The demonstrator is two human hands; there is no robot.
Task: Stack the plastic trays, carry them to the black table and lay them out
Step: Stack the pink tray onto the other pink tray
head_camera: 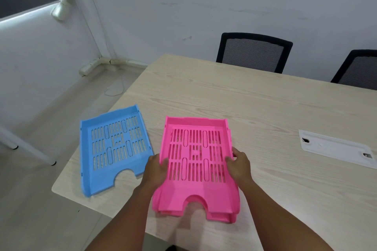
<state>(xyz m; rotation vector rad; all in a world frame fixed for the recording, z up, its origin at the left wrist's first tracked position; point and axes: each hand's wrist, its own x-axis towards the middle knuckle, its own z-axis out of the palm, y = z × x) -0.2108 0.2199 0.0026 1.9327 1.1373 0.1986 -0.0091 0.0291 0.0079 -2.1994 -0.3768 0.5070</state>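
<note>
A pink slotted plastic tray (195, 193) rests on a second pink tray whose edges show beneath it, near the front of the light wooden table (265, 112). My left hand (156, 168) grips the top tray's left wall and my right hand (239, 162) grips its right wall. A blue slotted tray (102, 155) lies flat to the left, close to the table's corner, apart from both hands.
A white cable cover plate (336, 147) is set into the table at the right. Two black mesh chairs (253, 52) (359, 69) stand behind the far edge. White table legs (24, 146) stand on the floor at left.
</note>
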